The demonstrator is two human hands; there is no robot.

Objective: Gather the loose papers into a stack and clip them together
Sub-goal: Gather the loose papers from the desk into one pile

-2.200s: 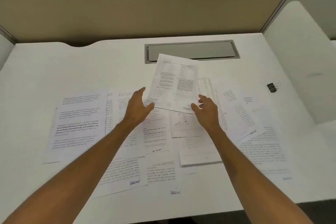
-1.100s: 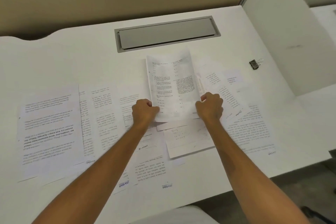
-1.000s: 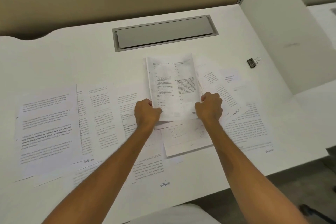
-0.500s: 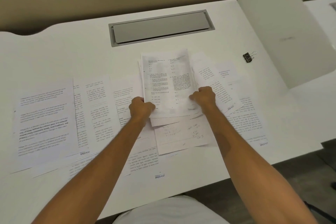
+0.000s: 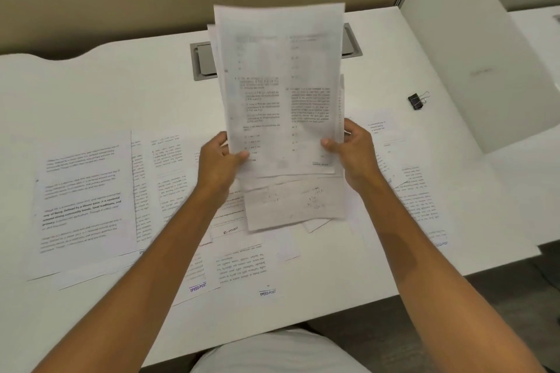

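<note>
Seen from my remote station: both hands hold a sheaf of papers [image 5: 281,85] upright above the middle of the white desk [image 5: 121,94]. The left hand [image 5: 219,165] pinches its near-left edge with the thumb on the front sheet, and the right hand [image 5: 354,154] curls round the near-right edge. Loose papers [image 5: 88,191] lie spread left and right. A black binder clip [image 5: 416,101] sits apart, far right.

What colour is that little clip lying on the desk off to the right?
The clip is black with silver wire handles, seen in the head view.
</note>
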